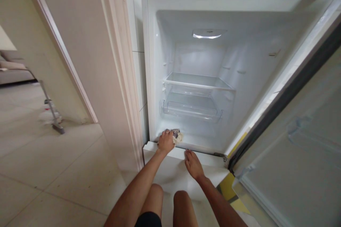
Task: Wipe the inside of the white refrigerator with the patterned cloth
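My left hand is closed over a crumpled cloth, pale with a dark pattern. It presses the cloth on the front of the refrigerator's inner floor, near the left wall. My right hand rests at the top edge of the lower door, its fingers curled over that edge. Above the hands, inside the white cabinet, are a glass shelf and a clear plastic tray. The fingertips of my right hand are partly hidden.
The upper refrigerator door stands open on the right, with its dark seal along the edge. A pinkish door frame rises close on the left. Beyond it, a broom leans over the tiled floor, and a sofa stands farther back.
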Available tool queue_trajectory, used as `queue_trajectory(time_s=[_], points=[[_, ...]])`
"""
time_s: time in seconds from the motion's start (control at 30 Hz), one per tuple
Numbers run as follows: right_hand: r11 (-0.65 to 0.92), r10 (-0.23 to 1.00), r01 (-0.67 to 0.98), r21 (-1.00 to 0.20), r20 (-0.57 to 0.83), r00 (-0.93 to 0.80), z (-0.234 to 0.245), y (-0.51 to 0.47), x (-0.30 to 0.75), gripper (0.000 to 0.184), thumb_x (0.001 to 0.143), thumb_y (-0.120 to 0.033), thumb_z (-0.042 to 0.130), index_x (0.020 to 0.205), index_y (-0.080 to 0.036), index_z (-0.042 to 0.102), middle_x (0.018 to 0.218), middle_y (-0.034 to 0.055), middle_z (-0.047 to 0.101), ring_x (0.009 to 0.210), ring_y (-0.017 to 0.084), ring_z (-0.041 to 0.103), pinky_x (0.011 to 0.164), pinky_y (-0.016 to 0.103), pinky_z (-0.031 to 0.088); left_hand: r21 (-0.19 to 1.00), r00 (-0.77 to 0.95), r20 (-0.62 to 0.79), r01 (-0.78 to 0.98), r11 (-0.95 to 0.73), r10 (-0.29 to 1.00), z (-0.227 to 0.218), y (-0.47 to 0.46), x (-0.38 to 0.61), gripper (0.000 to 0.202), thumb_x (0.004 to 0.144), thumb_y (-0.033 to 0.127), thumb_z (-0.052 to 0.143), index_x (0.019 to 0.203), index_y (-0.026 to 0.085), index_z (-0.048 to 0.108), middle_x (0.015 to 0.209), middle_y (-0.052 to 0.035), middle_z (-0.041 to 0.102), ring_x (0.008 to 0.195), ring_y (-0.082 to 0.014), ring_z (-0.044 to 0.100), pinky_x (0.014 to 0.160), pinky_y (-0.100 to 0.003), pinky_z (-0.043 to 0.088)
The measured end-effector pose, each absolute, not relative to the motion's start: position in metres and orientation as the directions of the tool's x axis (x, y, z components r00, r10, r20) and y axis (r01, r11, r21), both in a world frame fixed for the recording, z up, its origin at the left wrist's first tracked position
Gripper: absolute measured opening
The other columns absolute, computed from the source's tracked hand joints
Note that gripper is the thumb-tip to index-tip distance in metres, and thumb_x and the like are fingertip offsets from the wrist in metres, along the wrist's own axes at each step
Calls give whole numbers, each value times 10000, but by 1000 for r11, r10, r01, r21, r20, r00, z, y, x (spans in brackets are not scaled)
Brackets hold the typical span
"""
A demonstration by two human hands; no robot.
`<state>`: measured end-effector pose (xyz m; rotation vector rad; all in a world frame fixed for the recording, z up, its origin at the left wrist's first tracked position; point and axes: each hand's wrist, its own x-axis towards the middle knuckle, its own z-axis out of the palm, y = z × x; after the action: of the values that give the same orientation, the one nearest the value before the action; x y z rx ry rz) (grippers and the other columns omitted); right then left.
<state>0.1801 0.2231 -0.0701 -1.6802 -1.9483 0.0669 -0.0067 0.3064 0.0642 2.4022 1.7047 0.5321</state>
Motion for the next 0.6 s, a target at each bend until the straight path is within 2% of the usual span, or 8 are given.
queue_trajectory(time_s=[0.17,0.3,0.5,0.6], points=[[145,978,884,-444,197,-61,-61,226,183,713,695,-125,544,1406,-80,573,1491,174,552,1420,290,477,1239,445,345,349,220,166,899,-266,961,65,306,-15,453,820,162,653,1270,187,603,1301,-139,611,1233,-300,544,1030,-397,443],[115,991,871,-477,117,-67,-54,226,184,764,678,-153,554,1432,-28,537,1535,197,498,1460,302,426,1265,424,287,426,170,139,879,-214,976,65,303,-18,425,809,157,676,1231,172,627,1285,-144,629,1241,-300,548,1063,-396,418],[94,994,836,-541,90,-54,-50,226,184,778,665,-162,583,1438,-84,540,1548,188,482,1482,311,393,1274,439,244,672,40,110,733,-104,993,63,298,-22,424,751,110,763,1160,153,662,1224,-129,673,1237,-284,571,1097,-426,413],[95,993,785,-612,109,-34,-49,226,183,752,647,-149,592,1397,-103,583,1520,186,513,1467,310,414,1269,443,252,827,-53,47,562,-9,997,57,293,-23,276,846,217,753,1099,143,675,1124,-85,705,1090,-235,652,1001,-448,513]])
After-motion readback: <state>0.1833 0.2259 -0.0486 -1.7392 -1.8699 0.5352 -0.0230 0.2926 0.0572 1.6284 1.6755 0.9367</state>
